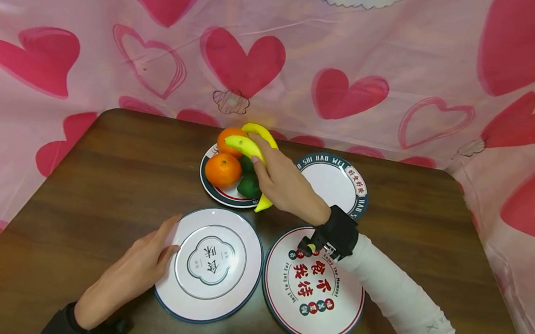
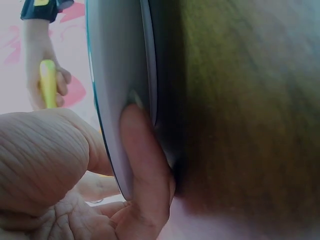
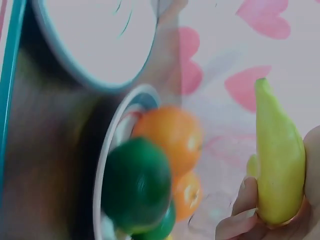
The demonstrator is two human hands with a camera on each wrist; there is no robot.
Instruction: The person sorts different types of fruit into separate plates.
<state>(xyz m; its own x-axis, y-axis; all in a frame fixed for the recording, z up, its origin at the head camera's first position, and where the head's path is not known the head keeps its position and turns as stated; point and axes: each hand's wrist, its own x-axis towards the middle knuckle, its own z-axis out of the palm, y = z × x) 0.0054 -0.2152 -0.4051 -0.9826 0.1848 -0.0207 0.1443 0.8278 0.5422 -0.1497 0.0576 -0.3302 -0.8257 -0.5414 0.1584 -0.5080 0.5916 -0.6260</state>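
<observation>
My right hand [image 1: 285, 181] grips a yellow banana [image 3: 280, 160] above a plate of fruit [image 1: 210, 191]. In the head view a second banana [image 1: 262, 131] shows behind my fingers; whether it is held too I cannot tell. Two oranges [image 1: 222, 170] and dark green fruits [image 1: 249, 186] lie on that plate, partly covered by the hand. At the front left, my left hand [image 1: 137, 259] pinches the left rim of a white plate [image 1: 183, 239] with a dark emblem in its centre. One finger [image 2: 145, 150] lies against the plate's underside, over the wood.
To the right of the white plate lies a plate with red characters [image 1: 308, 320], partly under my right wrist. Behind it is another plate with a dark patterned rim [image 1: 361, 189]. All stand on a brown wooden table [image 1: 122, 177], with a pink heart-print cloth [image 1: 296, 29] hanging behind.
</observation>
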